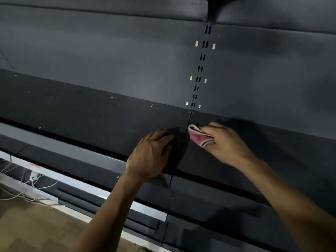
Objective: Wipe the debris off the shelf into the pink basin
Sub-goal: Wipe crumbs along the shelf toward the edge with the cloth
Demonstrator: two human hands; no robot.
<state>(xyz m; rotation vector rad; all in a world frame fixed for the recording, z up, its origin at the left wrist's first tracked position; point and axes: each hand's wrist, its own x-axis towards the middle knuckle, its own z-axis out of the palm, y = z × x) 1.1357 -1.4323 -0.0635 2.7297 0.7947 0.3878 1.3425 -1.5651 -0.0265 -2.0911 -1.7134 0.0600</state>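
A dark grey metal shelf (pixel 91 113) runs across the view, with small white and dark specks of debris (pixel 109 102) scattered on its left part. My right hand (pixel 225 142) grips a folded pink cloth (pixel 199 136) and presses it on the shelf just right of the seam between two shelf panels. My left hand (pixel 151 153) lies flat on the shelf near its front edge, left of the seam, holding nothing. No pink basin is in view.
A slotted upright (pixel 200 70) rises in the grey back panel behind the seam. A lower shelf with a pale rail (pixel 87 186) juts out below. White cables (pixel 27 180) trail on the brown floor at bottom left.
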